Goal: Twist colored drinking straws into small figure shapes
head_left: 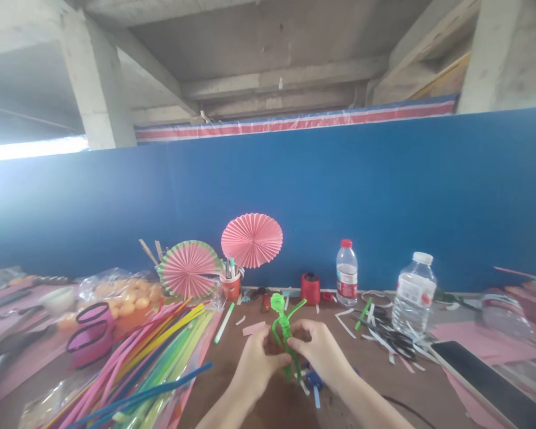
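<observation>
A bright green pipe-cleaner figure (285,328) stands upright over the brown tabletop, with a round head, two arms and legs hanging down. My left hand (259,357) pinches it from the left, thumb against its lower body. On the other side my right hand (318,351) grips its torso between thumb and fingers. Just behind my right hand lies a small dark blue piece (313,379), partly hidden. The exact contact of my fingertips is partly covered by the hands themselves.
Colourful pipe cleaners (156,357) fan out at the left. Pink paper fans (252,241) and a red pen cup (231,286) stand behind. Two water bottles (347,274), paper scraps and a phone (486,381) are to the right. A blue partition (317,190) closes off the back.
</observation>
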Motion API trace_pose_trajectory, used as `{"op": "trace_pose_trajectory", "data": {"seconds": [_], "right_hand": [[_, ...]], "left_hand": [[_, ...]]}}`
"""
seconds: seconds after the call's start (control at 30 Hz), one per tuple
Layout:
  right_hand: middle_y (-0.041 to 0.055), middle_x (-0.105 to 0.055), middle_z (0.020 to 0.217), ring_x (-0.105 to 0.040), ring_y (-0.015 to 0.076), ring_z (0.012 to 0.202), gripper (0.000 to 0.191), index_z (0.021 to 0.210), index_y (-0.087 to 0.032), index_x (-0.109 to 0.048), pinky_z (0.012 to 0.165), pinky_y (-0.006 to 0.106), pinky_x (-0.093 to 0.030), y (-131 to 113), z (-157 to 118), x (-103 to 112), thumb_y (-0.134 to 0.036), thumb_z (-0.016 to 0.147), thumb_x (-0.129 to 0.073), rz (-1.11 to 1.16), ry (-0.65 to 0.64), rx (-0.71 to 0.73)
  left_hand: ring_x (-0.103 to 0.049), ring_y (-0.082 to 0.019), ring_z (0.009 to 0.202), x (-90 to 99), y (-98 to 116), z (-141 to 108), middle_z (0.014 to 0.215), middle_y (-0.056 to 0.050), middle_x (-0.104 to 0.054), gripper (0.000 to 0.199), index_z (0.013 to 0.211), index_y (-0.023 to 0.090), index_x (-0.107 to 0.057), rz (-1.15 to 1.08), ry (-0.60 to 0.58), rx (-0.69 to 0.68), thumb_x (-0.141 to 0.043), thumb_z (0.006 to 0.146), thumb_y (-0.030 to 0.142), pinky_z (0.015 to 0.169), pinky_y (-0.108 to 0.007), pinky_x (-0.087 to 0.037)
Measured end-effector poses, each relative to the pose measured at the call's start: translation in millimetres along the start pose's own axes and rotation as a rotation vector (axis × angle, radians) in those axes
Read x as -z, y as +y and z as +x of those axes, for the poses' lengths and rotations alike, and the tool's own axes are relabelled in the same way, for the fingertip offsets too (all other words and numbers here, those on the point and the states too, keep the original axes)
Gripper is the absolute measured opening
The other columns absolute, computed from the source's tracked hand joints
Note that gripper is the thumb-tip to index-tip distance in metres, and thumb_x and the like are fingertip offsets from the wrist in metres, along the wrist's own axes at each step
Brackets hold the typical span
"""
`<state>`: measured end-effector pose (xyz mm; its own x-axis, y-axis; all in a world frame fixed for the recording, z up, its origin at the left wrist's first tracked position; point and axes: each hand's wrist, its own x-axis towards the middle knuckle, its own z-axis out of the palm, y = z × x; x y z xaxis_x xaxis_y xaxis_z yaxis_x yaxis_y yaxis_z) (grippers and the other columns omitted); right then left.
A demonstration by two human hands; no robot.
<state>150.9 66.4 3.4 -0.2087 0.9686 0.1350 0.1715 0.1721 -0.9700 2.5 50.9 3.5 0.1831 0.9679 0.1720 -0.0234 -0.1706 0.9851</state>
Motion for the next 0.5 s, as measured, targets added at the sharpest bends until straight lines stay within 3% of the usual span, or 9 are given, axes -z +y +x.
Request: {"op": "trace_pose_trajectory", "data": {"seconds": [0.17,0.3,0.43,0.5], "right_hand": [[0.0041,-0.068,0.074,-0.062,0.0184,0.072,0.019,0.082,-0.014,-0.065,0.064,0.025,-0.047,-6.5,-11.7,-17.6,-0.017,0.066,-0.055,0.044,-0.047,0.039],[0.0059,-0.067,0.077,-0.061,0.0208,0.077,0.020,0.084,-0.012,-0.065,0.072,0.028,-0.045,-12.1,-16.8,-26.5,-0.021,0.067,-0.057,0.075,-0.047,0.084],[0.0040,-0.063,0.070,-0.058,0.0190,0.069,0.022,0.075,-0.013,-0.061,0.063,0.026,-0.043,-11.1,-24.1,-34.4,-0.034,0.071,-0.056,0.054,-0.022,0.043],[0.0027,-0.058,0.065,-0.054,0.0161,0.062,0.028,0.072,-0.013,-0.059,0.057,0.024,-0.041,-3.2,-32.4,-39.7,-0.041,0.073,-0.054,0.077,-0.019,0.009]], "left_hand": [[-0.059,-0.019,0.075,13.3,-6.7,-15.5,0.078,-0.003,-0.065,0.034,0.090,0.014,-0.060,0.030,0.033,-0.029,-0.065,0.057,0.010,0.066,-0.027,-0.046],[-0.057,-0.017,0.067,12.5,-5.8,-23.5,0.073,-0.002,-0.063,0.031,0.092,0.014,-0.059,0.158,0.068,-0.007,-0.061,0.061,0.014,0.061,-0.025,-0.044],[-0.057,-0.018,0.068,10.0,22.7,-41.7,0.073,-0.002,-0.062,0.016,0.079,0.017,-0.063,0.647,0.015,-0.027,-0.059,0.063,0.020,0.061,-0.025,-0.042],[-0.058,-0.021,0.080,25.9,44.1,-51.7,0.086,-0.004,-0.064,0.022,0.085,0.021,-0.064,0.903,0.041,-0.059,-0.059,0.065,0.027,0.074,-0.030,-0.041]]}}
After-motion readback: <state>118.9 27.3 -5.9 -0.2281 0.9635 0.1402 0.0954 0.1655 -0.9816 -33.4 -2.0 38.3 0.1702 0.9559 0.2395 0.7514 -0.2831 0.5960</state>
